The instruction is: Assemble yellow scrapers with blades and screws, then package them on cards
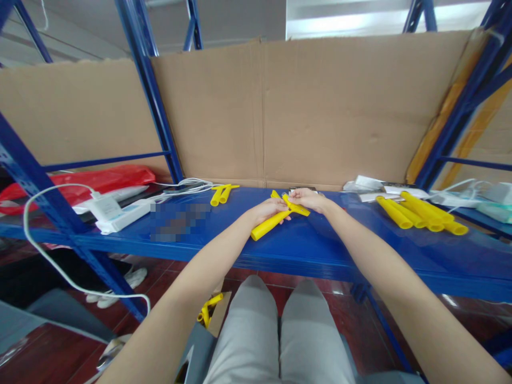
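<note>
Over the middle of the blue shelf, my left hand [267, 211] is wrapped round a yellow piece [265, 226] with a wide tube end pointing toward me and narrower arms at its far end. My right hand [306, 199] pinches the far end of the same piece, close to my left fingertips. Two yellow pieces [221, 195] stand at the back, left of my hands. On the right lie several yellow tubes [422, 212] side by side, open ends facing me.
A white power strip [132, 216] with cables lies on the left beside a red bag [96, 184]. Cardboard [312, 112] walls the back. White packets [366, 184] lie at the back right. Below, a box [220, 314] holds yellow pieces. A person's shoes [136, 278] show at lower left.
</note>
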Motion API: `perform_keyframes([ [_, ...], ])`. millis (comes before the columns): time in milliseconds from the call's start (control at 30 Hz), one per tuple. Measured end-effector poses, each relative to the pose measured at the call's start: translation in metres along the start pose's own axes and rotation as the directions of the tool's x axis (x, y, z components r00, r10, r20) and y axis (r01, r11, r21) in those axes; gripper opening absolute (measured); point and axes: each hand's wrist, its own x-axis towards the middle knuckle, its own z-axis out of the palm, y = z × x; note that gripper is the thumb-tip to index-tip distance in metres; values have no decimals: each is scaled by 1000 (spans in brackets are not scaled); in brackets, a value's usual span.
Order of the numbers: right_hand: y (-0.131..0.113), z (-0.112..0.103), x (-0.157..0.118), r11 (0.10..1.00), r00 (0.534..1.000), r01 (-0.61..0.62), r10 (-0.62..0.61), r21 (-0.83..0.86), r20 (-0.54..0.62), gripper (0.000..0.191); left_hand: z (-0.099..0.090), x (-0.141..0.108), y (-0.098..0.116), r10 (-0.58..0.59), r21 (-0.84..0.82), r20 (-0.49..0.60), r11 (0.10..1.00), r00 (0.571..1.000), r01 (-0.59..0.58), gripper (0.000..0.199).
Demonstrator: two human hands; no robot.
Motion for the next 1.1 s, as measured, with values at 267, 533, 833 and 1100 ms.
perform_keyframes([
  [267, 0, 3, -1, 1000, 999, -1, 2, 31, -35, 19, 6, -4, 6, -29, 17, -38, 999, 999, 29, 10],
  [533, -3, 3, -5, 999, 999, 34, -33, 29, -14, 15, 5, -2, 3, -29, 64, -95, 997, 995, 35, 10],
  [833, -13, 0, -9, 996, 993, 3, -14, -94, -114, 22, 10, -8, 10, 11, 67, -176, 998, 984, 1, 20],
  [1100, -22, -49, -11, 908, 924, 22, -178, -419, -337, 14, 9, -5, 12, -7, 36, -323, 999, 947, 20, 21],
])
